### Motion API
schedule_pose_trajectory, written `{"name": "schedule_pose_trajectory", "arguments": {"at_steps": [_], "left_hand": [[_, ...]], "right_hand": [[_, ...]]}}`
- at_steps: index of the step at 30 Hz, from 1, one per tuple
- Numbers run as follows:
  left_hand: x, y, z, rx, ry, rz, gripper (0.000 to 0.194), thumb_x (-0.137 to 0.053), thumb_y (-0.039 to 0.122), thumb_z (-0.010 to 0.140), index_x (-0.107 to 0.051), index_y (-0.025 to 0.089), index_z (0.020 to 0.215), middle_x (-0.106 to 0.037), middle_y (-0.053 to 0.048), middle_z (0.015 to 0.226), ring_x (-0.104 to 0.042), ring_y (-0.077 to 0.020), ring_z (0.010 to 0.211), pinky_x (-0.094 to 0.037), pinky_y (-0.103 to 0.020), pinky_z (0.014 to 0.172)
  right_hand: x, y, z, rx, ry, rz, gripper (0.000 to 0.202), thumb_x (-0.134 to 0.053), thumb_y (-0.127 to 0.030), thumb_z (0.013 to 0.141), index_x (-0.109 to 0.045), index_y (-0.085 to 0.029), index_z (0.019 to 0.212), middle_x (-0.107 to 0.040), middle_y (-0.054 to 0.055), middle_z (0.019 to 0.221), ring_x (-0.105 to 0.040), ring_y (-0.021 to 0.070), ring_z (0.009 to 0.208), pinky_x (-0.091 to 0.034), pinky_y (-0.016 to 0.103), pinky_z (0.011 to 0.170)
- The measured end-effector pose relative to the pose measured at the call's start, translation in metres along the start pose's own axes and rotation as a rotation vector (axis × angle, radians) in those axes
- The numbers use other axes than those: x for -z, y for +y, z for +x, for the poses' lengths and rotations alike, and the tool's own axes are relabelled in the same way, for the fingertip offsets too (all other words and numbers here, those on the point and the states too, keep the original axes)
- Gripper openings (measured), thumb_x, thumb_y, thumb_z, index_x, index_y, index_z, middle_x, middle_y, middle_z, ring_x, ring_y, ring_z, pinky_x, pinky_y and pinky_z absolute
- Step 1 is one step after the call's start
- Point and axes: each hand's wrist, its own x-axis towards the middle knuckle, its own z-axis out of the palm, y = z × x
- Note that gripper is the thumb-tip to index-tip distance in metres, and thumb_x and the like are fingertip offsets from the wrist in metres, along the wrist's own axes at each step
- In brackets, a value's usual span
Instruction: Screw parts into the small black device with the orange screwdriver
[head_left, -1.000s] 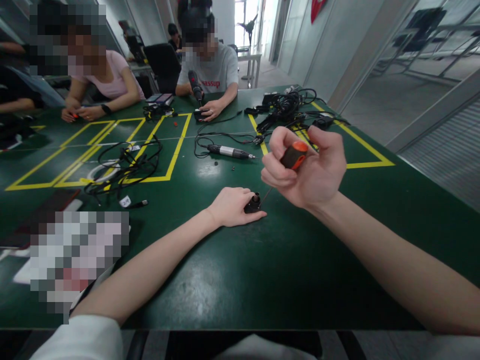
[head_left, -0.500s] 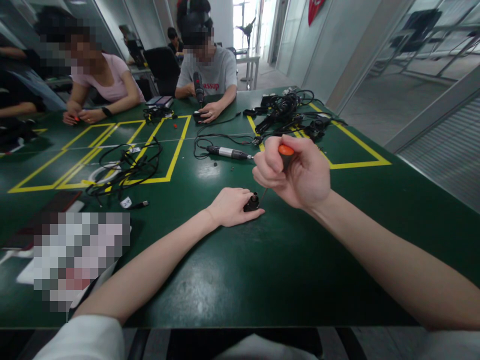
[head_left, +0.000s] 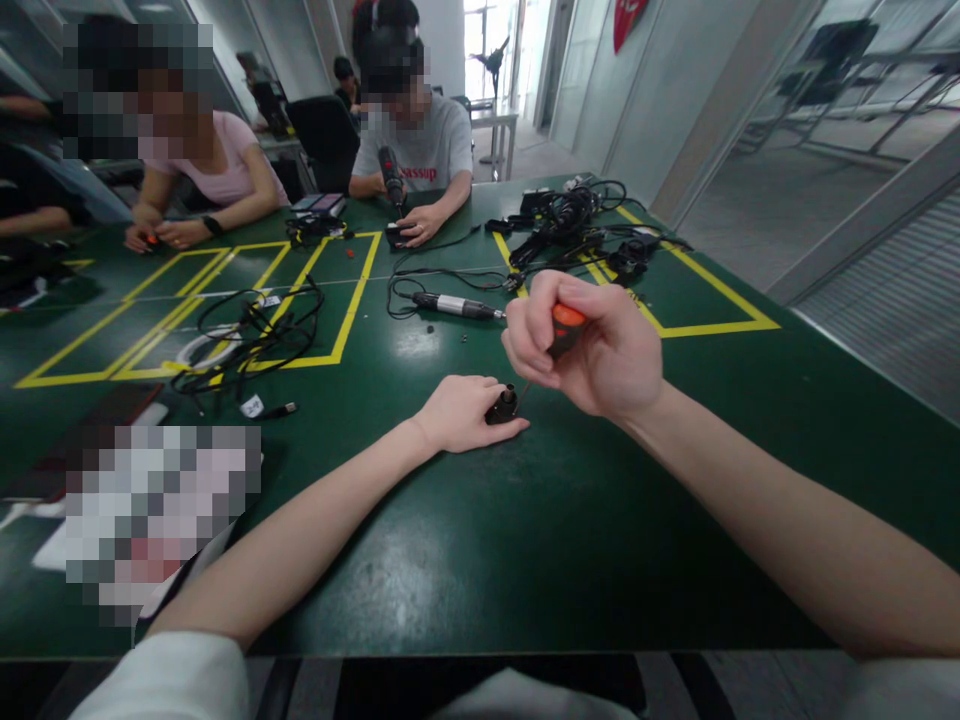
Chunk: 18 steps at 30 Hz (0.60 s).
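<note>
The table is dark green with yellow lines. The screwdriver handle is orange and black. At 11 o'clock, black cables.

The left hand rests on the green table, its fingers pinning a small black part against the surface. The right hand is raised just above and to the right of it, closed around an orange-handled screwdriver whose thin shaft slants down to the black part. Beyond the hands lies a silver and black pen-shaped tool with its cord, and to the left a tangle of black cables inside yellow tape lines. Another cable heap sits farther right. Across the table, a person in a grey shirt holds a power tool upright, and a person in a pink shirt leans on the table.
</note>
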Motion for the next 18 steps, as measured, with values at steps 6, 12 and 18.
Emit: {"name": "schedule_pose_trajectory", "arguments": {"at_steps": [6,12,18], "left_hand": [[0.0009,0.0002,-0.0003,-0.006,0.015,-0.025,0.049,-0.057,0.064,0.096,-0.068,0.018,0.084,-0.07,-0.005,0.077,-0.067,-0.0211,0.072,-0.041,-0.03,0.063],[0.0018,0.0007,-0.0008,-0.007,0.027,-0.026,0.051,-0.056,0.066,0.096,-0.067,0.017,0.083,-0.069,-0.005,0.077,-0.066,-0.0203,0.07,-0.041,-0.03,0.062],[0.0036,0.0032,-0.0026,0.018,0.038,-0.007,0.055,-0.059,0.072,0.091,-0.068,0.017,0.086,-0.068,-0.006,0.078,-0.066,-0.0217,0.072,-0.043,-0.031,0.064]], "right_hand": [[0.0037,-0.0027,-0.0008,-0.051,0.086,-0.012,0.044,-0.057,-0.053,0.097,-0.038,-0.025,0.067,-0.032,-0.008,0.049,-0.026,0.0093,0.04,-0.025,0.022,0.038],[0.0065,-0.0032,0.0,-0.015,0.068,0.048,0.034,-0.06,-0.047,0.093,-0.041,-0.025,0.076,-0.035,-0.01,0.051,-0.024,0.0081,0.039,-0.024,0.02,0.039],[0.0079,-0.0009,0.0027,0.007,0.093,0.035,0.038,-0.056,-0.043,0.096,-0.038,-0.024,0.069,-0.038,-0.007,0.052,-0.03,0.0082,0.04,-0.029,0.02,0.04]]}}
